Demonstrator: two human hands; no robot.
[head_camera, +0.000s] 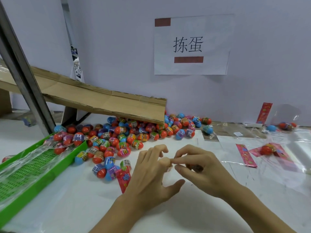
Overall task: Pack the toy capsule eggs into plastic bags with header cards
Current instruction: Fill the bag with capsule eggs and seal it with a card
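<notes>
A heap of toy capsule eggs (134,132), red, blue and purple with printed bands, lies on the white table under a cardboard chute. My left hand (149,175) and my right hand (203,170) meet at the table's middle. Their fingertips pinch a small brownish piece (170,164) between them, too blurred to name. Something dark reddish (195,167) shows under my right fingers. Just left of my left hand lies a bag of eggs with a red flowered header card (124,179). More red header cards (246,155) and clear plastic bags (276,163) lie at the right.
A green slotted tray (38,167) with packed bags stands at the left edge. The cardboard chute (104,101) slopes down from the left, beside a metal post (23,76). A paper sign (191,46) hangs on the wall behind.
</notes>
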